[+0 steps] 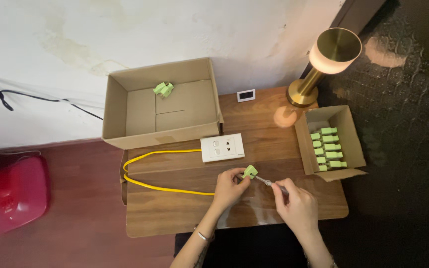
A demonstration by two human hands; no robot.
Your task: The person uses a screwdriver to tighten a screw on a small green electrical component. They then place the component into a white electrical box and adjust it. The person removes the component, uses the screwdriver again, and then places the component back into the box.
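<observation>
My left hand (pixel 228 188) pinches a small light-green connector (pixel 249 172) just above the wooden table (pixel 175 213). My right hand (pixel 296 203) grips a thin metal tool (pixel 269 183) whose tip points at the connector. A yellow cable (pixel 155 184) loops across the table and ends under my left hand. A white wall socket plate (pixel 222 147) lies just beyond my hands.
A large open cardboard box (pixel 120 104) at the back left holds a green connector (pixel 163 89). A small cardboard box (pixel 349 149) at the right holds several green connectors (pixel 328 147). A brass lamp (pixel 323 62) and a small white display (pixel 246 95) stand at the back. A red stool (pixel 16 191) is on the floor left.
</observation>
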